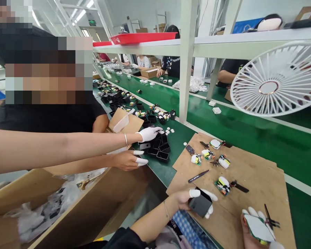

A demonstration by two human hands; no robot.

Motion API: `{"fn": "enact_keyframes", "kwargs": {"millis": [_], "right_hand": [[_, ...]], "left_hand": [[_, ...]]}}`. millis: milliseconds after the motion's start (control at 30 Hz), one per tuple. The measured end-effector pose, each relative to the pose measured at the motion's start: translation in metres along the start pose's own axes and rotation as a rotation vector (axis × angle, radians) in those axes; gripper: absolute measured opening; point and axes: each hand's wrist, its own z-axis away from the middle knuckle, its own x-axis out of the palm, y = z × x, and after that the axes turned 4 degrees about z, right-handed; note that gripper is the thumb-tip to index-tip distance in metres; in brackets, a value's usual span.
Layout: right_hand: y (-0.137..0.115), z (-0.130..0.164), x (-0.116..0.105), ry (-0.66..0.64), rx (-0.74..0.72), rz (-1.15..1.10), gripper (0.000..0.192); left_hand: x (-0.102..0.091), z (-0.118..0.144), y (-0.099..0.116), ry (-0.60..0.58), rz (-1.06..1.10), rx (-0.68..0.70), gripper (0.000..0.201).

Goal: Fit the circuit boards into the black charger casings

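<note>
Black case (200, 206) in left hand (185, 200), thumb (194, 193) on top

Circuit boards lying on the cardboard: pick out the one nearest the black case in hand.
The lone board right of the tweezers, nearest the black case in the left hand; the other four lie grouped farther back.

Left sleeve (128, 238): black | thin left-wrist bracelet (166, 209) | left fingers (195, 193), right fingers (252, 210): white covers (210, 209) | blue checked clothing (188, 226)
</note>
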Motion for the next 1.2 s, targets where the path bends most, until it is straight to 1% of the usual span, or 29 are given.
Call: {"fn": "enact_keyframes", "kwargs": {"millis": [67,100,133,167,200,267,333,367,467,567,633,700,800,867,967,1033,1067,1100,1133,1200], "right_hand": [[0.006,-0.001,0.006,0.004,0.012,0.002,0.08],[0.008,-0.002,0.008,0.006,0.015,0.005,0.084],[0.009,-0.002,0.008,0.008,0.017,0.011,0.088],[0.009,-0.002,0.009,0.008,0.017,0.019,0.091],[0.009,-0.001,0.009,0.008,0.016,0.029,0.093],[0.007,0.0,0.009,0.005,0.012,0.052,0.098],[0.005,0.001,0.01,0.0,0.007,0.079,0.1],[0.004,0.001,0.01,-0.003,0.005,0.092,0.101],[0.002,0.0,0.011,-0.008,0.002,0.12,0.103],[0.002,-0.002,0.011,-0.008,0.006,0.124,0.099],[0.004,-0.002,0.011,-0.002,0.013,0.111,0.095],[0.008,-0.002,0.011,0.009,0.025,0.086,0.095],[0.017,0.0,0.009,0.047,0.05,0.008,0.099],[0.024,-0.002,0.006,0.089,0.114,-0.14,0.093],[0.034,-0.008,0.0,0.161,0.261,-0.395,0.077],[0.041,-0.013,-0.009,0.19,0.34,-0.432,0.07],[0.044,-0.016,-0.015,0.192,0.346,-0.368,0.069],[0.046,-0.018,-0.021,0.184,0.33,-0.253,0.068],[0.049,-0.021,-0.029,0.17,0.299,-0.113,0.066],[0.051,-0.025,-0.046,0.15,0.236,0.147,0.058]], "left_hand": [[0.001,-0.001,0.0,0.003,-0.012,-0.008,0.101],[0.002,0.0,0.001,0.002,-0.015,-0.009,0.1],[0.004,0.003,0.004,0.017,-0.044,-0.006,0.095],[0.006,0.006,0.008,0.059,-0.121,-0.005,0.086],[0.008,0.01,0.012,0.128,-0.254,-0.009,0.075],[0.013,0.018,0.022,0.316,-0.644,-0.037,0.058],[0.017,0.023,0.03,0.474,-1.05,-0.062,0.057],[0.019,0.024,0.033,0.51,-1.197,-0.063,0.057],[0.019,0.024,0.033,0.587,-1.501,-0.012,0.059],[0.013,0.024,0.026,0.664,-1.664,0.033,0.06],[0.008,0.025,0.022,0.668,-1.705,0.037,0.061],[0.005,0.026,0.021,0.639,-1.707,0.02,0.061],[0.007,0.027,0.027,0.574,-1.651,-0.022,0.061],[0.011,0.028,0.033,0.504,-1.573,-0.037,0.06],[0.018,0.029,0.039,0.386,-1.386,-0.021,0.057],[0.021,0.03,0.04,0.304,-1.244,0.024,0.055],[0.022,0.029,0.039,0.284,-1.198,0.055,0.055],[0.022,0.028,0.038,0.284,-1.189,0.084,0.057],[0.022,0.025,0.037,0.289,-1.215,0.114,0.063],[0.019,0.017,0.033,0.294,-1.346,0.174,0.076]]}}
